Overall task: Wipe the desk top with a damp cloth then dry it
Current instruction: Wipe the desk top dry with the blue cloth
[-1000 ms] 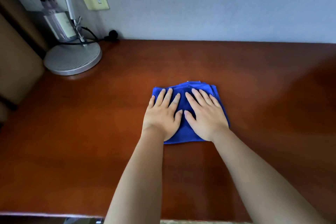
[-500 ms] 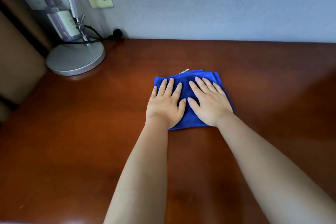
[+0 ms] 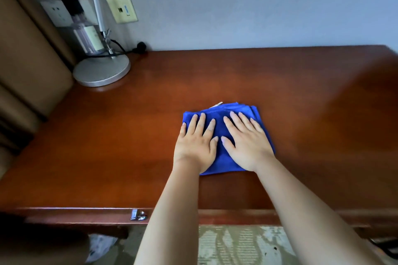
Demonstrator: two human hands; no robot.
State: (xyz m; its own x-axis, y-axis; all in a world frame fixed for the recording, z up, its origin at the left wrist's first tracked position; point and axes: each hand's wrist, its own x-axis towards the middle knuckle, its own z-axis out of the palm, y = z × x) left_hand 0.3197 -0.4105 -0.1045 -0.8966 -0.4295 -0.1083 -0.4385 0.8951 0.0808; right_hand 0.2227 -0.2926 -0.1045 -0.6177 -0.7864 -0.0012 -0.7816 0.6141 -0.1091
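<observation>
While both hands lie flat on the folded blue microfibre cloth (image 3: 219, 133), the step in hand looks like a wiping pass over the glossy reddish-brown wooden bench (image 3: 129, 146).

At the far left corner stands a silver desk lamp with a round metal base (image 3: 101, 70), its black cord trailing along the wall; just behind it sits a clear plastic holder (image 3: 86, 37) with pale cards or leaflets upright in it, though what they are is too blurred to tell. To wipe well there, I would skirt the base or lift it rather than push the cloth against the cord.

Further right, the left hand (image 3: 195, 143) presses the cloth's left half with straight, slightly spread fingers, gripping nothing. The right hand (image 3: 247, 142) does the same just beside it, thumbs nearly meeting. The cloth sits on the middle of the bench, nearer the front edge than the wall. Even palm pressure and overlapping straight strokes should keep it folded; the right-hand stretch seems yet to be covered, then drying.
</observation>
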